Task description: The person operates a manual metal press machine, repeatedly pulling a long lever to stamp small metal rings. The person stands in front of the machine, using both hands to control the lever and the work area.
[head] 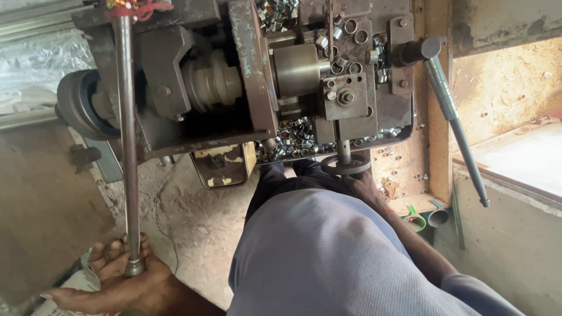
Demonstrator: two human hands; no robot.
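Note:
My left hand (pixel 126 281) is low at the left, its fingers wrapped around the knobbed lower end of a long steel lever rod (pixel 126 134). The rod runs up to the top of an old dark metal lathe-like machine (pixel 175 76). My right hand (pixel 367 188) reaches forward past my grey-clad body (pixel 316 251) and grips the rim of a small round handwheel (pixel 345 166) under the machine's slide; its fingertips are hidden behind the wheel. A smooth cylindrical chuck (pixel 298 69) sits at the machine's middle. Several small shiny metal rings (pixel 293 140) lie heaped in the tray below it.
A belt pulley (pixel 79 105) sticks out at the machine's left end. A second long lever with a dark knob (pixel 453 117) slants down on the right, beside a wooden post (pixel 439 105). A green cup and a grey cup (pixel 427 219) stand on a ledge. The floor (pixel 193 222) is dusty concrete.

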